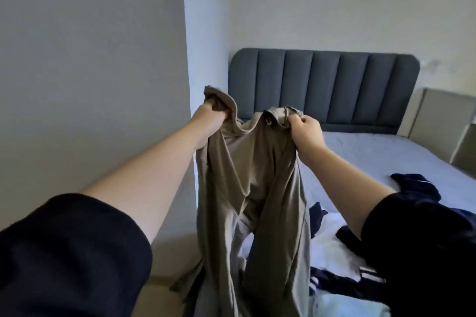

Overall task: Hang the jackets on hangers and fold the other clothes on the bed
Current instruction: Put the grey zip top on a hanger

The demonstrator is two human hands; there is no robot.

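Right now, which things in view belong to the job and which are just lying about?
Job: khaki trousers, gripped by left hand and right hand; clothes pile; bed.
Just there: headboard; wall.

A bedroom in a home: a bed with a pale blue sheet [373, 152], a channelled slate-blue upholstered headboard [324, 85] against plain white walls [334, 2], loose navy and white clothes [332, 247] heaped on the mattress.
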